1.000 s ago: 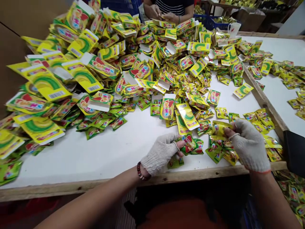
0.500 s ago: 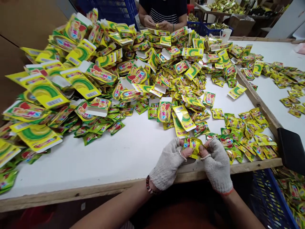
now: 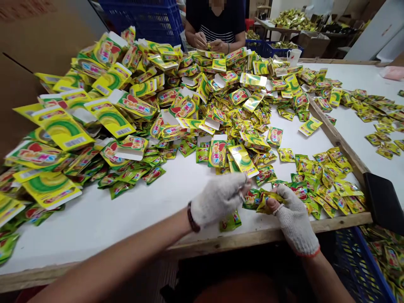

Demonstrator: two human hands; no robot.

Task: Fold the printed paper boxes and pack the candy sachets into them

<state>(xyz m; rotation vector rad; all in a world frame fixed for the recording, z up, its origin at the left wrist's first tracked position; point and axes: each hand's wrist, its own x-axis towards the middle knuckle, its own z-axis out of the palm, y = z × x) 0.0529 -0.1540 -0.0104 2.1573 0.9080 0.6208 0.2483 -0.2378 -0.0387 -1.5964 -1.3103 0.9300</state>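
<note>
My right hand (image 3: 295,214), in a white fingerless knitted glove, pinches a yellow candy packet (image 3: 267,201) between thumb and fingers near the table's front edge. Just left of it is my left hand (image 3: 221,195), gloved the same way and smeared by motion. Its fingertips point towards the packet, and what they hold, if anything, is not clear. One green candy packet (image 3: 251,198) lies between the two hands. Below the left hand a second green packet (image 3: 230,221) rests on the white table (image 3: 126,223), partly covered.
A large heap of yellow printed boxes (image 3: 109,115) and small packets spreads across the back and left. More yellow packets (image 3: 328,168) lie right, beside a wooden divider (image 3: 344,147) and a black phone-like object (image 3: 383,202). A blue crate (image 3: 362,261) stands below. A co-worker (image 3: 217,25) sits opposite.
My left hand has come off the yellow packet and moved left; my right hand keeps it, a little lower. Two green packets now show near my left hand. The camera view has tipped slightly.
</note>
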